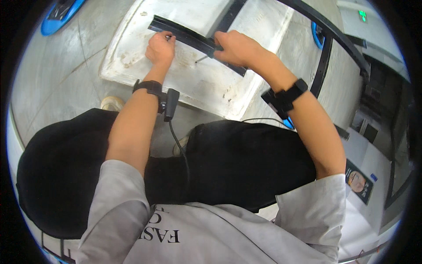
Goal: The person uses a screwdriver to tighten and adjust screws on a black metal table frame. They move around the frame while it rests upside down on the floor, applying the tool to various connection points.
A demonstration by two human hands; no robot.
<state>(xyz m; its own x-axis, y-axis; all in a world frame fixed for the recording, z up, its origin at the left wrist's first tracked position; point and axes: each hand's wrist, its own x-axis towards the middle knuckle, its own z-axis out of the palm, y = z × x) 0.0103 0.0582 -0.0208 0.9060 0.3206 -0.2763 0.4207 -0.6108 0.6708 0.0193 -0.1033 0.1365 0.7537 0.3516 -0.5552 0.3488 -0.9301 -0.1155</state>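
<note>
A long black bar point(187, 37) with lengthwise grooves lies slantwise over a white, scuffed panel point(145, 72). My left hand point(160, 49) is closed at the bar's near edge, toward its left end. A small metallic bit shows at its fingertips, too small to name. Farther right, my right hand point(239, 49) has thumb and fingers closed round the bar, and the bar's right end sticks out below it. A thin dark rod point(201, 59) shows beside the bar, just left of the right hand's thumb; where it leads is hidden.
A black metal frame point(327, 57) rises at the right, and one of its bars reaches behind the panel. Blue-rimmed wheels or bases point(61, 17) stand on the grey floor. A black device with a cable point(170, 104) is strapped to my left wrist; another strap point(285, 97) circles the right.
</note>
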